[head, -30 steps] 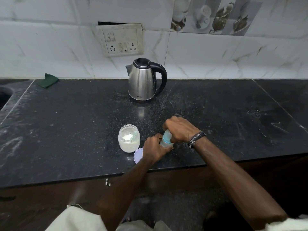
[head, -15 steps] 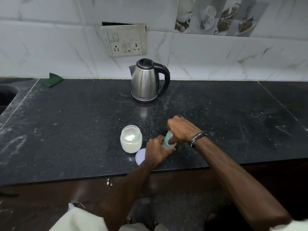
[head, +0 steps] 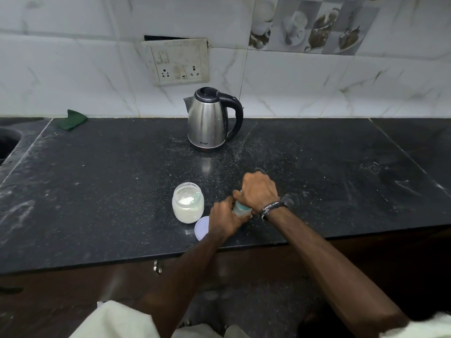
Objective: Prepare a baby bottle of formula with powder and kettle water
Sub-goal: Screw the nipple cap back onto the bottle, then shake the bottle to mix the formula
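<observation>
Both hands grip the baby bottle, standing roughly upright near the counter front edge. The left hand clasps the lower body; the right hand closes over the top. The open powder jar stands just left of the hands, the kettle well behind.

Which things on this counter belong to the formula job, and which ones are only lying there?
For the job:
- baby bottle, held by the left hand and the right hand
- open powder jar
- jar lid, flat on the counter
- kettle

Lying about:
- green cloth, by the wall
- wall socket, nothing plugged in
</observation>
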Demonstrator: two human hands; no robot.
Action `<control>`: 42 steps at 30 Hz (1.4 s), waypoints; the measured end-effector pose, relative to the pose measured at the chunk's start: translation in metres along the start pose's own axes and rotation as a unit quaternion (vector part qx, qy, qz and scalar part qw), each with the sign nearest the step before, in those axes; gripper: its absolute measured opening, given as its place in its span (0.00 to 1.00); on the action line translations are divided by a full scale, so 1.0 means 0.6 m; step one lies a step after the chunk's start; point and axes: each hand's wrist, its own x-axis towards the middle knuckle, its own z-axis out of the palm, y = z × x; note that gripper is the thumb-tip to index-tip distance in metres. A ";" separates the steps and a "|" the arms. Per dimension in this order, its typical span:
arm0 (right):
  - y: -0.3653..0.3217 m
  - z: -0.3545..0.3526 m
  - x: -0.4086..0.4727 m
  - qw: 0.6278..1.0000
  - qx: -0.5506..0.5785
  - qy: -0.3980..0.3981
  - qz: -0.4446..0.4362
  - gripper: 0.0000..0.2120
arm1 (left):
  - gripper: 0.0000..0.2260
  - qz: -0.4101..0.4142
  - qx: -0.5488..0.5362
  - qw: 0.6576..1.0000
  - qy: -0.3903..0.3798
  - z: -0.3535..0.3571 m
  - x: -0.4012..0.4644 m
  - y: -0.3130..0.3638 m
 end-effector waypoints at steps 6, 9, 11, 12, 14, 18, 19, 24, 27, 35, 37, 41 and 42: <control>0.007 0.026 -0.028 0.999 0.010 0.037 0.035 0.32 | 0.32 0.008 0.002 1.000 -0.015 -0.003 0.000 -0.004; 0.023 0.027 -0.033 0.998 0.052 0.000 0.038 0.39 | 0.35 0.002 0.008 0.999 -0.049 -0.015 0.002 -0.003; 0.034 0.026 -0.034 0.994 0.095 -0.012 0.051 0.42 | 0.36 0.023 0.010 0.997 -0.074 -0.022 0.001 -0.003; 0.038 0.026 -0.035 0.991 0.117 -0.013 0.057 0.42 | 0.36 0.039 0.005 0.996 -0.074 -0.025 -0.001 -0.004; 0.050 0.034 -0.037 0.987 0.148 -0.010 0.061 0.42 | 0.35 0.069 -0.008 0.997 -0.047 -0.033 -0.009 -0.004; 0.073 0.076 -0.049 0.960 0.277 0.033 0.005 0.35 | 0.29 0.165 -0.034 0.981 0.095 -0.069 -0.034 0.010; 0.080 0.095 -0.051 0.944 0.323 0.063 -0.018 0.30 | 0.27 0.199 -0.041 0.968 0.148 -0.081 -0.041 0.016; 0.088 0.159 -0.061 0.923 0.375 0.064 -0.057 0.27 | 0.20 0.276 -0.028 0.902 0.330 -0.140 -0.036 0.004; 0.078 0.171 -0.059 0.932 0.356 0.061 -0.028 0.32 | 0.19 0.240 -0.024 0.892 0.382 -0.177 -0.024 -0.035; 0.056 0.182 -0.040 0.931 0.357 0.066 0.045 0.29 | 0.23 0.051 0.056 0.953 0.294 -0.205 -0.023 -0.173; 0.059 0.175 -0.030 0.941 0.324 0.084 0.051 0.26 | 0.23 0.008 0.103 0.971 0.217 -0.200 -0.031 -0.199; 0.045 0.126 -0.014 0.912 0.385 0.115 0.082 0.15 | 0.20 -0.021 0.198 0.972 0.123 -0.186 -0.039 -0.236; 0.046 0.114 -0.006 0.900 0.411 0.117 0.089 0.17 | 0.21 -0.016 0.218 0.969 0.115 -0.183 -0.039 -0.240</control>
